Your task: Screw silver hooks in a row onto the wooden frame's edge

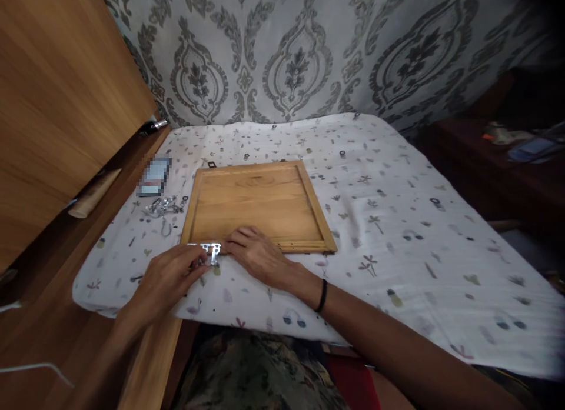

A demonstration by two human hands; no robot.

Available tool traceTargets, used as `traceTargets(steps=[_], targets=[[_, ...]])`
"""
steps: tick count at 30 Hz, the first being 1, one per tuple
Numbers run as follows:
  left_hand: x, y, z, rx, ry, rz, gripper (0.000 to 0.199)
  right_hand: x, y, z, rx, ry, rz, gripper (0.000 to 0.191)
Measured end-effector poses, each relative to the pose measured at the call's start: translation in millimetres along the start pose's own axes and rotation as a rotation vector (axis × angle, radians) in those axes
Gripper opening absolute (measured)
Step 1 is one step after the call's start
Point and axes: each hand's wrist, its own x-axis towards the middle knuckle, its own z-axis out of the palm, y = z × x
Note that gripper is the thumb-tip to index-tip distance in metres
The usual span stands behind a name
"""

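A light wooden framed panel (253, 201) lies flat on the patterned cloth, its near rail towards me. At the near left corner, my left hand (170, 275) pinches a shiny metal hinge (215, 251) that sits against the rail. Part of the hinge is hidden behind the fingers. Next to it, my right hand (256, 254) is closed over the near rail, its fingertips close to the hinge's right end. The right thumb is out of sight. A dark band (323, 295) circles the right wrist.
Left of the panel are a pile of small metal pieces (163, 207) and a phone (154, 176) with a blurred screen. White printed cloth (375, 222) covers the surface. A tall wooden board (66, 92) rises at left, and a patterned curtain (300, 57) hangs behind.
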Motion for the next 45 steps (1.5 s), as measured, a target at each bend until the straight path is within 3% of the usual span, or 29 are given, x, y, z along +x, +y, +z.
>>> traceTargets(steps=[8,15,18,21,24,28,32,38,45], targets=[[-3,-5,-7.6,-0.156,0.021,-0.107,0.023,0,2,1,0.031,0.028,-0.013,0.022],[-8,-8,-14.8,-0.248,0.133,-0.223,0.026,-1,2,1,0.078,0.032,-0.016,0.02],[-5,-5,-21.4,-0.283,0.243,-0.254,0.026,-2,2,-3,0.222,0.136,-0.02,0.025],[-1,-2,-35.2,-0.313,0.419,-0.26,0.024,-4,3,-16,0.482,0.339,0.111,0.03],[5,-7,-50.6,-0.297,0.505,-0.262,0.025,-8,8,-38,0.654,0.461,0.414,0.043],[11,-29,-60.2,-0.191,0.441,-0.273,0.031,-20,15,-60,0.736,0.471,0.587,0.058],[17,-59,-56.0,0.0,0.28,-0.344,0.035,-35,13,-58,0.658,0.39,0.617,0.059],[22,-90,-46.4,0.194,0.155,-0.486,0.023,-48,8,-42,0.337,0.403,0.519,0.05],[29,-99,-41.8,0.217,0.137,-0.523,0.024,-51,15,-39,0.221,0.386,0.47,0.044]])
